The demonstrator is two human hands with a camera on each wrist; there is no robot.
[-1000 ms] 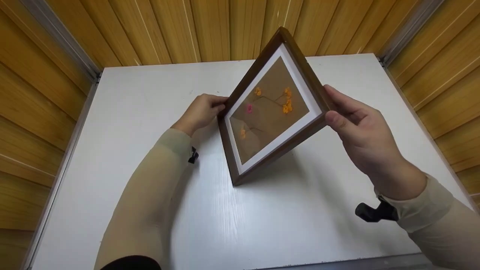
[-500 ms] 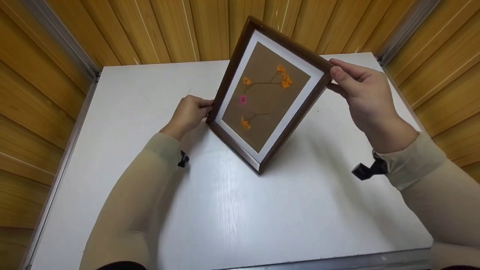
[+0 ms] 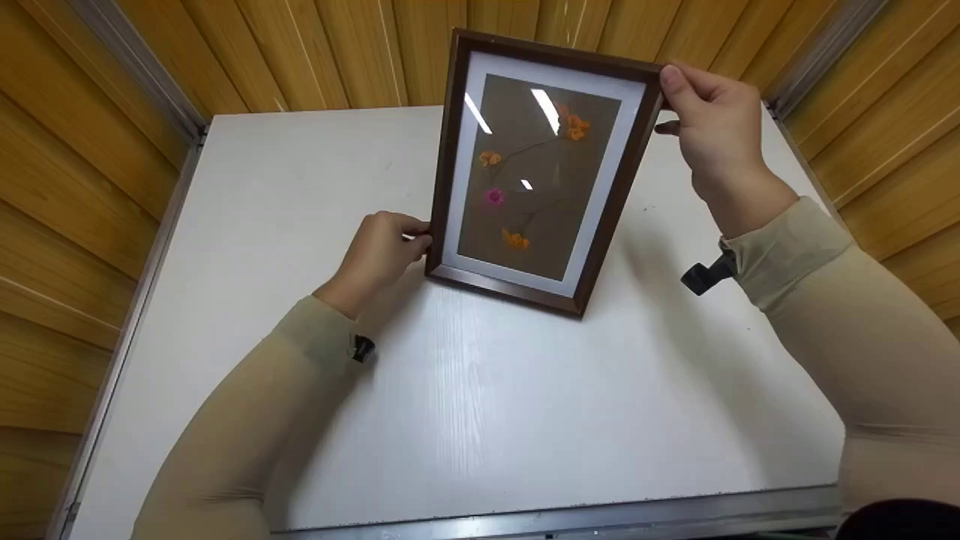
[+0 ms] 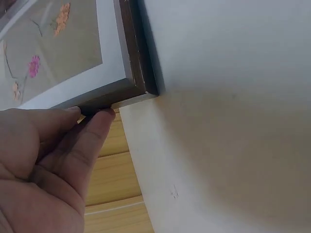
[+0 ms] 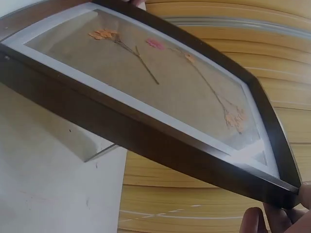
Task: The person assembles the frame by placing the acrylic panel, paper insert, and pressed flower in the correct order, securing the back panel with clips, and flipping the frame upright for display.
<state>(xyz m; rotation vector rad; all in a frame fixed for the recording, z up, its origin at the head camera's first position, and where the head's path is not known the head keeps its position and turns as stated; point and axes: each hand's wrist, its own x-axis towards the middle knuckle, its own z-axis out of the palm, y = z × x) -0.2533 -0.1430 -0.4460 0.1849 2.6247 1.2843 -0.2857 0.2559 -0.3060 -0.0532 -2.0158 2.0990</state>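
Observation:
A brown picture frame [image 3: 517, 296] with a white mat is held up tilted over the white table [image 3: 420, 420]. Behind its glass lie pressed orange flowers [image 3: 515, 239] and one pink flower [image 3: 493, 196]; light glares on the glass. My left hand [image 3: 379, 251] pinches the left side near the lower corner, thumb and fingers [image 4: 90, 141] at the edge in the left wrist view. With my right hand [image 3: 720, 135] I grip the upper right corner, thumb on the front. Whether the bottom edge touches the table, I cannot tell.
Yellow wood-look panels [image 3: 360, 52] wall the table at the back and both sides. A metal rail [image 3: 555, 517] runs along the front edge. Under the frame, the right wrist view shows a thin flap-like piece [image 5: 99, 153].
The picture frame has turned from a diamond-like slant to nearly upright, its face toward me. My right hand has risen with its corner; my left hand keeps hold of the left side.

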